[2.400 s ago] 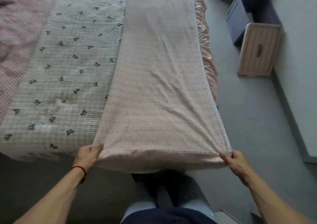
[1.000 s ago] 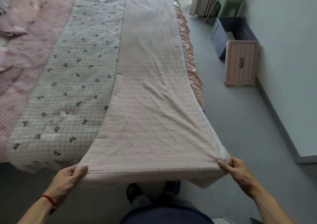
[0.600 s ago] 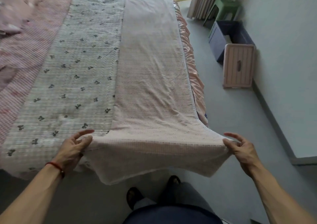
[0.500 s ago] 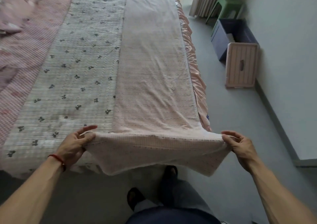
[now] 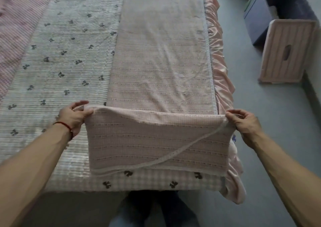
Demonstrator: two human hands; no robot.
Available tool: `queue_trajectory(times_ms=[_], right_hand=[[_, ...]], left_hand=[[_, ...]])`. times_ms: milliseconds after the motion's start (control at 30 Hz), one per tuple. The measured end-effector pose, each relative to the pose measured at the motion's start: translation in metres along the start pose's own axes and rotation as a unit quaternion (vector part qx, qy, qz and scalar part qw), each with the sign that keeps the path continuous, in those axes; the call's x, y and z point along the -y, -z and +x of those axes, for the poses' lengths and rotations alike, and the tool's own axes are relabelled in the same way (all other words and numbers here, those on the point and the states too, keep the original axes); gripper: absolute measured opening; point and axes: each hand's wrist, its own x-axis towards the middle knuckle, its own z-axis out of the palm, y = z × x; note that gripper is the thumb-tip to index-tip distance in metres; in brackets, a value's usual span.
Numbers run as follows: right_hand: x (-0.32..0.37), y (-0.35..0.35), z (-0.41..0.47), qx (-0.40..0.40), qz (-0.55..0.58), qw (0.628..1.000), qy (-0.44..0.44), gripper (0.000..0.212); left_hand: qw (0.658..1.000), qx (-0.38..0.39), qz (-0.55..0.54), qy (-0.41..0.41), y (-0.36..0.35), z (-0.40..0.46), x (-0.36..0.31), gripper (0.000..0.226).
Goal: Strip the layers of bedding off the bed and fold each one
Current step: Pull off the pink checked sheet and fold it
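Sheet (image 5: 156, 73), one, pink, lies in a long strip on the bed's right side, near end folded back over itself. Left hand (image 5: 73, 116) pinches the fold's left corner, right hand (image 5: 245, 122) the right corner. One bow-print quilt (image 5: 60, 61) underneath. Two boxes (image 5: 286, 53) on floor, probably; no readable writing.

A matt, woven cloth with raised openwork stripes and a lace-like trim is seen in the pink sheet (image 5: 161, 73). The bow-print quilt (image 5: 66, 56) is made of ribbed, puckered fabric. A glossy, satin-like sheen is shown by the ruffled bed skirt (image 5: 220, 66). The ridged pink crate (image 5: 286, 53) appears to be smooth plastic, and the floor (image 5: 271, 139) is matt.
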Motion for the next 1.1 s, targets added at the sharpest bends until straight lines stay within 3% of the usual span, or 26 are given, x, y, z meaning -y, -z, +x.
queue_trajectory(times_ms=[67,133,267,400,500,633,800,967,1100], right_hand=[[-0.023,-0.016,0.052,-0.007,-0.006,1.0,0.003,0.022],[-0.057,-0.03,0.089,-0.015,-0.017,1.0,-0.015,0.041],[-0.101,-0.048,0.105,-0.064,-0.043,0.997,-0.007,0.062],[-0.095,-0.051,0.113,-0.065,-0.091,0.992,0.06,0.049],[-0.073,-0.055,0.13,-0.05,-0.113,0.988,0.089,0.039],[-0.054,-0.065,0.144,-0.065,-0.125,0.987,0.078,0.032],[-0.063,-0.077,0.146,-0.092,-0.164,0.981,0.053,0.034],[-0.066,-0.074,0.134,-0.095,-0.173,0.978,0.072,0.031],[-0.063,-0.078,0.139,-0.126,-0.122,0.982,0.066,0.028]], left_hand=[[0.999,-0.025,0.016,0.014,-0.024,0.043,0.021,0.045],[0.997,-0.025,0.042,0.063,-0.042,0.075,0.058,0.047],[0.982,-0.039,0.161,0.086,-0.027,0.117,0.138,0.059],[0.984,0.009,0.159,0.084,-0.037,0.114,0.12,0.066],[0.993,0.056,0.087,0.057,-0.044,0.114,0.094,0.027],[0.996,0.035,0.024,0.077,-0.053,0.121,0.075,0.012],[0.995,0.006,-0.005,0.103,-0.063,0.125,0.087,0.011],[0.993,0.036,-0.029,0.105,-0.052,0.127,0.097,0.019],[0.987,0.044,-0.05,0.148,-0.052,0.132,0.09,0.027]])
